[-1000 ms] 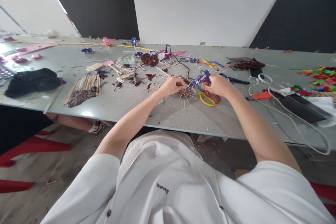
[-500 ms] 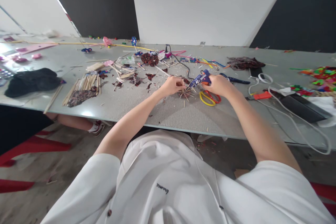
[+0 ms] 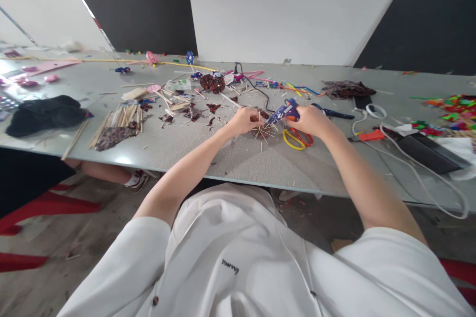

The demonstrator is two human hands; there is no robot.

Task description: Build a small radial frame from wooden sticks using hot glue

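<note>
My right hand [image 3: 307,120] is wrapped round a blue hot glue gun [image 3: 285,110], whose nozzle points left and down toward several thin wooden sticks [image 3: 265,132] that fan out on the table. Fingers pinched, my left hand [image 3: 243,122] holds a short thin wooden stick [image 3: 260,118] upright beside the nozzle. Dark patterned material lies under the fanned sticks, partly hidden by my hands. Just below the glue gun rest scissors with yellow and red handles [image 3: 293,145]. A dark brown patterned piece [image 3: 212,83] on a pale stick lies behind my left hand.
Scraps and sticks litter the grey table [image 3: 238,161]. Left are a stick bundle [image 3: 128,114] and a dark cloth [image 3: 48,116]. Right are a white cable [image 3: 420,161], a black box [image 3: 431,151] and colourful pieces [image 3: 455,111]. Another person's leg [image 3: 106,171] shows under the table.
Hardly anything differs. Both hands stay in place, with the glue gun's nozzle still close to the fanned sticks.
</note>
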